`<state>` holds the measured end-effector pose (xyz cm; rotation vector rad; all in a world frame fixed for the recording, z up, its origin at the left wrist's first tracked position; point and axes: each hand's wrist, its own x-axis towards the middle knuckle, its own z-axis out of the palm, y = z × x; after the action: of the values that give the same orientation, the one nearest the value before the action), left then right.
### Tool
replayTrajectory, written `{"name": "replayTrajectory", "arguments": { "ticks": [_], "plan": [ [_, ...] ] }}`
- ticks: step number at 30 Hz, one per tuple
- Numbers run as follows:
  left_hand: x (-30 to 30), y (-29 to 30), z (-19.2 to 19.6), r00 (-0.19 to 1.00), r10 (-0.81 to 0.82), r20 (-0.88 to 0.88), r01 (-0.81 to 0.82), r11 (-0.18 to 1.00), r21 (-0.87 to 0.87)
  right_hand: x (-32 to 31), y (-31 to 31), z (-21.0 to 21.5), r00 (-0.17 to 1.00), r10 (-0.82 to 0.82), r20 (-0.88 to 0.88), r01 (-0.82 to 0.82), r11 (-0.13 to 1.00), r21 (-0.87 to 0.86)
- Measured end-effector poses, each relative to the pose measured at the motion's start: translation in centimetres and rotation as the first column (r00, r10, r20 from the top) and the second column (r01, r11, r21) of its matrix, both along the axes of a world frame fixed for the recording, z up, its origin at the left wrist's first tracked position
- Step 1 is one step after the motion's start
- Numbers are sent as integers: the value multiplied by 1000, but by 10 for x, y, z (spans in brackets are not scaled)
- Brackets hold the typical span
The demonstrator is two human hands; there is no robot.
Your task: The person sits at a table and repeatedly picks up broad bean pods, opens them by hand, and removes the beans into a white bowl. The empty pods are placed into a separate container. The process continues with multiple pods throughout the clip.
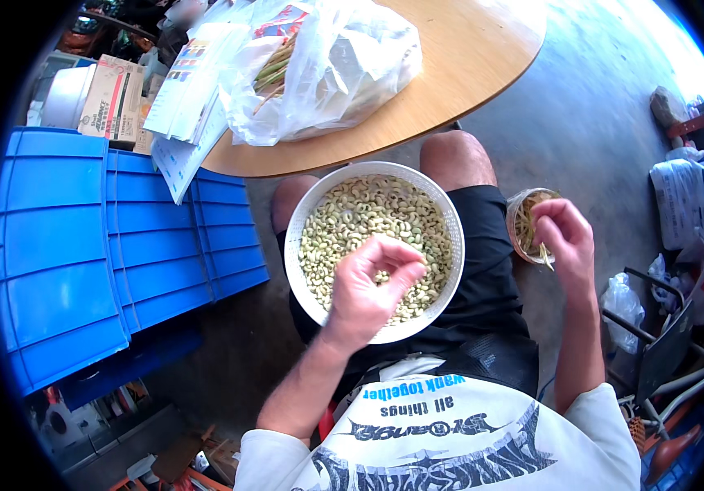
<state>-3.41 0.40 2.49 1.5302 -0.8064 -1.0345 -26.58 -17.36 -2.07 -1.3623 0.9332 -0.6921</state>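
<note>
A round white plastic colander [293,274] rests on my lap, filled with pale green shelled beans [368,204]. Over its near half hovers my left hand [375,286], thumb and fingers drawn together in a pinch. Whatever lies between those fingertips is too small to make out. Out to the right, my right hand [566,237] is closed above a small round container [512,222] holding yellowish empty bean pods [530,214]. A pale pod strip shows just under its fingers; I cannot tell whether they grip it.
Ahead is a wooden table [467,57] bearing a white plastic bag [336,82] with long pods and some printed papers [188,90]. Large blue bins [57,245] stand at the left. Plastic bags [692,200] and a dark metal frame [659,352] are on the right.
</note>
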Motion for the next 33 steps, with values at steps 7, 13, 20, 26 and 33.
{"name": "replayTrajectory", "arguments": {
  "ticks": [7, 13, 20, 26, 33],
  "plan": [
    [-35, 1, -9, 861, -14, -508, -16, 998, -54, 57, 40, 59, 789, 614, 12, -564, 732, -381],
    [-37, 6, -13, 698, -51, -714, 46, 999, -27, 57, 51, 41, 774, 527, 352, -575, 818, 38],
    [-34, 2, -5, 776, -83, -626, 94, 995, -15, 45, 47, 25, 837, 396, 376, -488, 853, 187],
    [11, 7, 2, 948, 116, -296, -164, 976, -143, 1, -4, -45, 981, -13, 193, -41, 962, 270],
    [66, 19, 15, 936, 341, -88, -352, 912, -210, -100, -53, -201, 927, -245, -285, 298, 941, 163]
  ]
}}
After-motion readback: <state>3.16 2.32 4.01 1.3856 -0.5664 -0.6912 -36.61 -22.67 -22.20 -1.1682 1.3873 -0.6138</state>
